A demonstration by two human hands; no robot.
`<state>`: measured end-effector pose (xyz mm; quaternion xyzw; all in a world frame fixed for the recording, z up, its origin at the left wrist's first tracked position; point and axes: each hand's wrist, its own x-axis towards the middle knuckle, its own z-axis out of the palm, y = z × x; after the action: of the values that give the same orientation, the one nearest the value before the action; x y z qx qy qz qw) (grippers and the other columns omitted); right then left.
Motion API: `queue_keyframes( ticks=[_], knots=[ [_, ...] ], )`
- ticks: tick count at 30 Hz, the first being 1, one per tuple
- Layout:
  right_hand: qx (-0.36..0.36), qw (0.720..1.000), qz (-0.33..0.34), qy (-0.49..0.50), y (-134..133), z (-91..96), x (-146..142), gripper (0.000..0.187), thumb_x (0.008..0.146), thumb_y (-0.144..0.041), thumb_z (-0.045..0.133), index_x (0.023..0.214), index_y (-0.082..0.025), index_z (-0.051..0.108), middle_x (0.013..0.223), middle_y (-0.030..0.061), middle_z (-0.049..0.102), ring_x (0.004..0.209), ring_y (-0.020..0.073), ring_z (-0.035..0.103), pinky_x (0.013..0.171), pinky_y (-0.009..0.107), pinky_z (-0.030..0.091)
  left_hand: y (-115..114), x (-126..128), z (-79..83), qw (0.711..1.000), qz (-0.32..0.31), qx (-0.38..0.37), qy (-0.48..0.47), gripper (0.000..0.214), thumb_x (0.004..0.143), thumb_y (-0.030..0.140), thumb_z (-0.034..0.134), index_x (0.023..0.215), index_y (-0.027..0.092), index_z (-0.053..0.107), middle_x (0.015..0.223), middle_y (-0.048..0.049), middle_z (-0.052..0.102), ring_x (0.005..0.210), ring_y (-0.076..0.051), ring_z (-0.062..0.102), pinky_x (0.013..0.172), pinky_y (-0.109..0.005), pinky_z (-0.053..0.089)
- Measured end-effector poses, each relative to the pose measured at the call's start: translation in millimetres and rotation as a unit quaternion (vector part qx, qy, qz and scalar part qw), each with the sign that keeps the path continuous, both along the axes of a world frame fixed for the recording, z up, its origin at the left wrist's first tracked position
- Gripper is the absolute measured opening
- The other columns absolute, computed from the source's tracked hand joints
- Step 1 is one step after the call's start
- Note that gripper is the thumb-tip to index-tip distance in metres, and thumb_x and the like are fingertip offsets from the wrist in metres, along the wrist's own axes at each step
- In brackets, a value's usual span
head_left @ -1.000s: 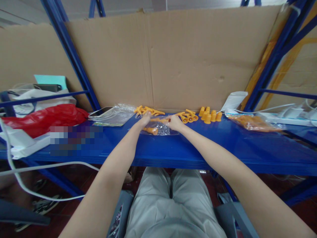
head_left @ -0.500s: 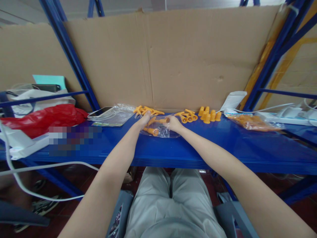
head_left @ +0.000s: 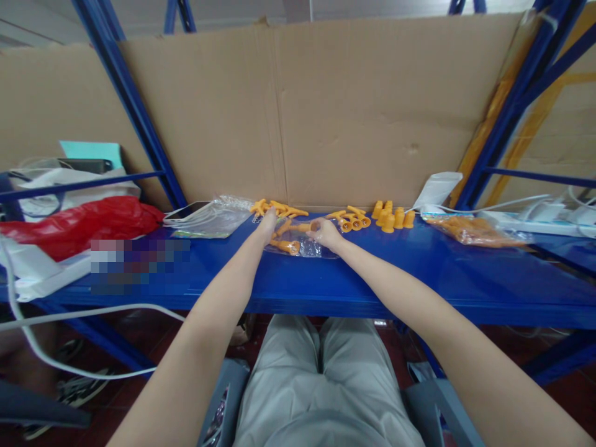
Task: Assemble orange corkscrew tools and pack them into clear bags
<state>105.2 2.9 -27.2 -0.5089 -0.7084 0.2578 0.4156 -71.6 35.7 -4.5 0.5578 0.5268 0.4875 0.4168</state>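
Note:
My right hand (head_left: 326,234) is closed around the wide cup end of an orange plastic piece (head_left: 300,228), whose narrow stem points left. Beneath it lies a clear plastic bag (head_left: 310,248), and another orange piece with a flared, open end (head_left: 289,247) rests on or in that bag. My left hand (head_left: 267,226) is at the bag's left side, against a pile of orange branched pieces (head_left: 279,208); its fingers are mostly hidden. Right of my right hand lie several orange pieces with round open ends (head_left: 354,220).
Several orange cups (head_left: 392,217) stand upside down farther right, before a packed bag of orange parts (head_left: 472,230) and a white power strip (head_left: 521,223). Left are a clear bag (head_left: 221,217) and a red bag (head_left: 102,223). Cardboard (head_left: 349,112) walls off the blue table's (head_left: 321,288) back.
My left hand has shifted slightly left. My right hand stays nearly in place with the orange piece, its fingers a little rearranged around the cup end.

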Motion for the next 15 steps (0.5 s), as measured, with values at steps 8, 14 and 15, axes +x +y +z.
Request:
queue_keyframes(
  ticks=[8, 14, 15],
  knots=[
    [-0.102, 0.983, 0.014, 0.155, -18, 11.1, -7, 0.015, 0.082, -0.004, 0.065, 0.095, -0.011, 0.063, 0.086, 0.0064, 0.071, 0.056, 0.0069, 0.061, 0.060, 0.020, 0.053, -9, 2, 4.6, 0.998, 0.011, -0.039, -0.040, 0.065, 0.096, 0.064, 0.015, 0.132, 0.024, 0.051, 0.119, -0.0114, 0.070, 0.104, -0.027, 0.070, 0.078, -0.038, 0.060],
    [-0.090, 0.989, -0.042, 0.112, -21, 14.5, -5, 0.021, 0.082, -0.008, 0.068, 0.103, -0.009, 0.063, 0.075, 0.0013, 0.067, 0.047, 0.0040, 0.050, 0.047, 0.017, 0.044, -23, 9, 14.3, 0.988, 0.044, -0.085, -0.122, 0.045, 0.102, 0.044, 0.022, 0.131, 0.025, 0.051, 0.113, -0.0074, 0.073, 0.101, -0.022, 0.071, 0.076, -0.032, 0.060],
    [-0.085, 0.990, -0.046, 0.098, -21, 14.5, -5, 0.022, 0.082, -0.010, 0.069, 0.104, -0.009, 0.063, 0.071, 0.0000, 0.065, 0.046, 0.0041, 0.049, 0.046, 0.016, 0.042, -26, 10, 15.9, 0.985, 0.046, -0.091, -0.136, 0.044, 0.102, 0.043, 0.024, 0.131, 0.025, 0.051, 0.111, -0.0064, 0.073, 0.099, -0.021, 0.072, 0.075, -0.030, 0.060]
  ],
)
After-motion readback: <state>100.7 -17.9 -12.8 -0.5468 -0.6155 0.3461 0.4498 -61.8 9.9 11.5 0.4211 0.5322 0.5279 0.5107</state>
